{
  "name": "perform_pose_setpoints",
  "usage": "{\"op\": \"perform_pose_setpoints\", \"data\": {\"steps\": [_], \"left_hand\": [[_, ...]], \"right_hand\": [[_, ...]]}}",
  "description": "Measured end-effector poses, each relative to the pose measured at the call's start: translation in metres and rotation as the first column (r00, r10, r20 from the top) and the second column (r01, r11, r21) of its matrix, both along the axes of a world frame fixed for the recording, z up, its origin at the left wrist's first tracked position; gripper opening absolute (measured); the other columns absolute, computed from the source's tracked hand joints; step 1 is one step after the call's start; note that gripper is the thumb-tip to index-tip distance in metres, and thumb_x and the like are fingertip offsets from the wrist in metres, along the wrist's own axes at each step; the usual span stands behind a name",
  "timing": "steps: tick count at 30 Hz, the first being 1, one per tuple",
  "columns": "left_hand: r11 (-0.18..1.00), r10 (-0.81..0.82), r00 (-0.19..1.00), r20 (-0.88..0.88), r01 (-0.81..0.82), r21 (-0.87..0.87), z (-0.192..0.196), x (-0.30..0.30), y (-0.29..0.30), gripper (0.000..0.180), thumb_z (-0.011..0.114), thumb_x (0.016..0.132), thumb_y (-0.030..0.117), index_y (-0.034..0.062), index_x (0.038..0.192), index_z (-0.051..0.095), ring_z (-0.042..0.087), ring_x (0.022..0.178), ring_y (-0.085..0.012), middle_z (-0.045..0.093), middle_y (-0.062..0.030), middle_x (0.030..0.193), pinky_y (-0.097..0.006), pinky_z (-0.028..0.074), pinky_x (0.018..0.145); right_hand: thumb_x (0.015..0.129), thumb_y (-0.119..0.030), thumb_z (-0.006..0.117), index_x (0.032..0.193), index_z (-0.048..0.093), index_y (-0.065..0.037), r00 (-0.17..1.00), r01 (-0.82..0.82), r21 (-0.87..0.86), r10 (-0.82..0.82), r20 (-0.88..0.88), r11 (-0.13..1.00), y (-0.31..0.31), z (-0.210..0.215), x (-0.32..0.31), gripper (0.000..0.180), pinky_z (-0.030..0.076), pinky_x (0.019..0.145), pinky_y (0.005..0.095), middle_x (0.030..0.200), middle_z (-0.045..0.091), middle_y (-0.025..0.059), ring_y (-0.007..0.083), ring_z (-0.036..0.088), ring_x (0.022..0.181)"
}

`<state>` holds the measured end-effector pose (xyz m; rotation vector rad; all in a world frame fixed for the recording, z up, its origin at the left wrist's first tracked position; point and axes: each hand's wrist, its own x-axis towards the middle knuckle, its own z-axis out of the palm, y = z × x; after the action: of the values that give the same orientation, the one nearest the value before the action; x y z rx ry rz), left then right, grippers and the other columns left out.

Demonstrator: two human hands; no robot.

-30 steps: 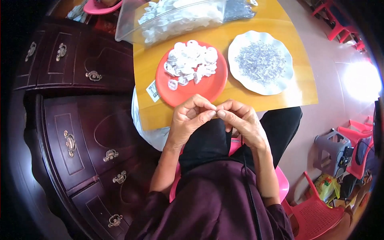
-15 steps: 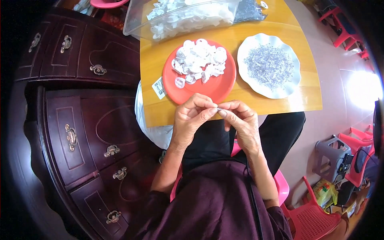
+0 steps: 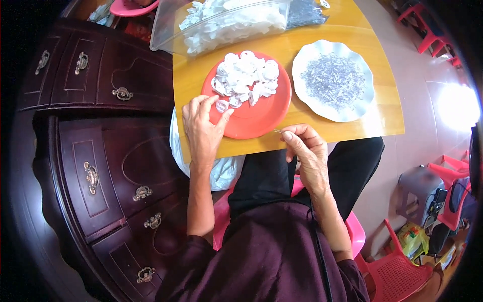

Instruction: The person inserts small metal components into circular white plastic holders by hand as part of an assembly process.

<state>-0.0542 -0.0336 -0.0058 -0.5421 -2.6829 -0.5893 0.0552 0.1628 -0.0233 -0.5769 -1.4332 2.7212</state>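
My left hand (image 3: 202, 123) reaches over the left rim of the red plate (image 3: 269, 113), thumb and fingers apart. Between their tips lies a small white plastic piece (image 3: 222, 105), at the near edge of a heap of similar white pieces (image 3: 244, 75); whether the fingers touch it I cannot tell. My right hand (image 3: 307, 146), by the table's near edge, pinches a thin metal pin (image 3: 277, 131) between thumb and forefinger, its end pointing left. To the right of the red plate sits a white scalloped plate (image 3: 302, 95) with a pile of small thin, shiny pins (image 3: 334, 80).
A clear plastic bin (image 3: 168, 38) of white pieces stands at the back of the yellow wooden table (image 3: 362, 30), beside a bag of dark small parts (image 3: 304, 14). Dark wooden drawers (image 3: 85, 171) line the left. A red chair (image 3: 397, 272) and a grey stool (image 3: 420, 186) are at right.
My hands were together at the table's edge; they have parted. The left has moved left and forward to the red plate, while the right stays near the edge with the pin.
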Motion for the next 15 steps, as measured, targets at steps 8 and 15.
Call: {"op": "perform_pose_setpoints", "data": {"steps": [8,15], "left_hand": [[1.0,0.021,0.999,0.045,-0.02,-0.022,-0.007,-0.001,-0.005,0.036,0.081,0.074,0.014,0.0025,0.104,0.066,0.052,0.105,-0.0316,0.057,-0.0121,0.109,-0.043,0.043,0.092],[0.398,-0.578,0.681,0.45,-0.245,0.884,0.006,0.042,0.008,0.045,0.068,0.085,-0.001,0.0017,0.127,0.054,0.062,0.104,-0.0176,0.059,-0.0146,0.126,-0.031,0.049,0.092]], "right_hand": [[0.092,-0.014,0.069,0.098,0.066,-0.002,1.0,-0.006,-0.006,0.006,0.014,1.0,0.001,-0.001,0.002,0.014,0.042,0.057,0.0191,0.085,0.065,0.0016,0.0058,0.051,0.061],[0.092,-0.014,0.069,0.099,0.066,-0.002,0.999,-0.019,0.079,0.021,-0.027,0.997,-0.005,0.01,0.001,0.014,0.046,0.061,0.0189,0.09,0.067,0.0021,0.0047,0.057,0.07]]}}
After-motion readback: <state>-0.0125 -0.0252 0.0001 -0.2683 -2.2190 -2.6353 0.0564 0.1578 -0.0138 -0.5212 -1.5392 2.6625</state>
